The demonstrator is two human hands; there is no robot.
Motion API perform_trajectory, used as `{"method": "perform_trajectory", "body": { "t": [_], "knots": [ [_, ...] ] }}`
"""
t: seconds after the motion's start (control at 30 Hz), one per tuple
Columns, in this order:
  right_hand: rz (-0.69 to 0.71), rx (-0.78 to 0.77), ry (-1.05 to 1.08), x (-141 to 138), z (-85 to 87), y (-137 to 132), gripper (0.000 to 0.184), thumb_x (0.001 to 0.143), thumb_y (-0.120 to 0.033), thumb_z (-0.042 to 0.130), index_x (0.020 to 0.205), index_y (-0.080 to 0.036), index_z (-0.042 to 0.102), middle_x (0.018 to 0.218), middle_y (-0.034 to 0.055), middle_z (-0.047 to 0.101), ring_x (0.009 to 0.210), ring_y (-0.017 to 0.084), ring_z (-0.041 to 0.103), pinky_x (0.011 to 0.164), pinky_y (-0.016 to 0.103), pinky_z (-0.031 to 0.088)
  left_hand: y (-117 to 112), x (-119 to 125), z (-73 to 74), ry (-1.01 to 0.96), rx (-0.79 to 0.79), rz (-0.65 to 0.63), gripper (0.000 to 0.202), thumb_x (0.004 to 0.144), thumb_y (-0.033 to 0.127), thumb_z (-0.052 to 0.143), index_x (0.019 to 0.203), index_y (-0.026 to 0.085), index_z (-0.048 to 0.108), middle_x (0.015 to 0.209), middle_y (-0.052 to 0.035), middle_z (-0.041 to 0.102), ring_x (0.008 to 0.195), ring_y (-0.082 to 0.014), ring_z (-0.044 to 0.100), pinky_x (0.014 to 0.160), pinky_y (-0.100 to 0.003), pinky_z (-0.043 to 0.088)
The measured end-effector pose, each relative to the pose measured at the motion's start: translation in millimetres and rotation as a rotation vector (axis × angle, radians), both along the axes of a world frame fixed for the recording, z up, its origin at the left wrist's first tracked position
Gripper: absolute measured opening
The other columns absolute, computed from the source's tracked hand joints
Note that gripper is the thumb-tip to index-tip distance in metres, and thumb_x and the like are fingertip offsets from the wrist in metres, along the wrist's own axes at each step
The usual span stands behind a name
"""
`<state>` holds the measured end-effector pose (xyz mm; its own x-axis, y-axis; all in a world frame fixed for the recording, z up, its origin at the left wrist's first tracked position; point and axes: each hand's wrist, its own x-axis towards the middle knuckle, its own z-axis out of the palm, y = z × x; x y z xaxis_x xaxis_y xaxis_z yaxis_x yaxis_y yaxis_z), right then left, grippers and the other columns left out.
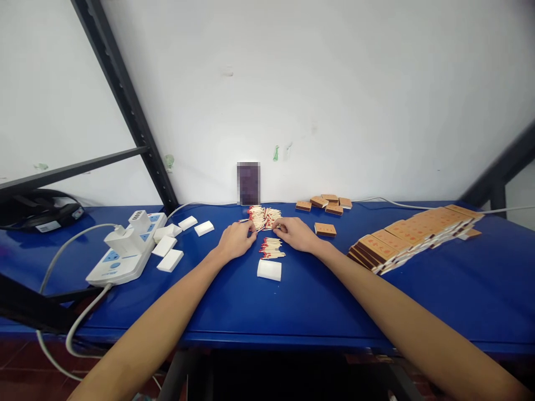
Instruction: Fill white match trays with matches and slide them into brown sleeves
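A loose heap of red-tipped matches (264, 216) lies on the blue table (292, 301) near the wall. My left hand (236, 239) rests at the heap's left edge with its fingers curled in a pinch on some matches. My right hand (296, 233) sits at the heap's right edge, its fingers also curled onto matches. Between the two hands lies a small neat bundle of matches (271, 248). A white matchbox tray (270, 269) lies just in front of that bundle.
Several white trays (169, 252) lie left beside a white power strip (125, 250) with cables. Brown matchbox sleeves (325, 204) sit at the back, one sleeve (325, 229) by my right hand, and a long overlapping row (412, 234) at right. Black shelf struts stand at both sides.
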<state>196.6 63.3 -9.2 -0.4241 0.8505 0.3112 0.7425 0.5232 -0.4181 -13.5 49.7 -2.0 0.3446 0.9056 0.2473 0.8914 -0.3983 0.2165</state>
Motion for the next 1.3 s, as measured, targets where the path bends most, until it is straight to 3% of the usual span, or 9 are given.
{"method": "perform_trajectory", "body": {
  "t": [0.3,0.5,0.67,0.83,1.03,1.3],
  "knots": [
    [-0.011,-0.003,-0.005,0,0.7,-1,0.015,0.084,-0.023,0.051,0.087,-0.02,0.066,0.065,-0.0012,0.058,0.058,0.012,0.046,0.055,0.023,0.025,2,-1,-1.0,0.002,-0.014,-0.017,0.02,0.09,0.032,0.044,0.088,0.02,0.06,0.074,-0.0031,0.066,0.07,-0.0193,0.062,0.061,-0.027,0.038],
    [0.091,-0.029,0.054,6,3.2,-10,0.022,0.085,-0.026,0.048,0.079,-0.017,0.067,0.061,-0.0025,0.054,0.056,0.011,0.043,0.055,0.023,0.027,3,0,-1.5,-0.01,-0.029,-0.058,0.02,0.09,0.031,0.044,0.089,0.021,0.061,0.069,-0.0015,0.064,0.065,-0.0186,0.06,0.06,-0.026,0.036],
    [0.059,-0.033,0.15,10,2.8,-12,0.034,0.09,-0.033,0.041,0.081,-0.016,0.069,0.068,-0.0002,0.06,0.06,0.012,0.046,0.057,0.024,0.03,1,0,1.3,-0.017,-0.053,-0.147,0.018,0.089,0.029,0.046,0.092,0.023,0.063,0.066,0.0012,0.063,0.062,-0.0158,0.057,0.059,-0.025,0.035],
    [-0.061,0.017,0.106,6,-3.0,0,0.025,0.087,-0.023,0.047,0.093,-0.015,0.07,0.064,0.0002,0.059,0.06,0.013,0.049,0.06,0.024,0.033,0,-4,3.3,0.015,-0.074,-0.285,0.028,0.09,0.024,0.04,0.105,0.024,0.064,0.064,0.0019,0.061,0.06,-0.0148,0.055,0.058,-0.024,0.035],
    [-0.037,0.079,0.004,3,-4.6,2,0.024,0.085,-0.016,0.05,0.095,-0.016,0.072,0.072,0.003,0.063,0.065,0.013,0.051,0.063,0.023,0.033,-2,-5,3.6,0.032,-0.056,-0.392,0.036,0.091,0.02,0.037,0.114,0.025,0.063,0.085,-0.001,0.068,0.069,-0.0148,0.058,0.067,-0.025,0.039],
    [-0.023,0.08,-0.006,4,-4.0,1,0.023,0.083,-0.015,0.051,0.091,-0.016,0.072,0.065,0.0008,0.057,0.061,0.013,0.048,0.06,0.023,0.031,-3,-1,2.2,0.002,-0.023,-0.26,0.035,0.09,0.021,0.038,0.115,0.024,0.063,0.071,-0.0008,0.066,0.065,-0.0166,0.059,0.062,-0.025,0.04]
  ]
}}
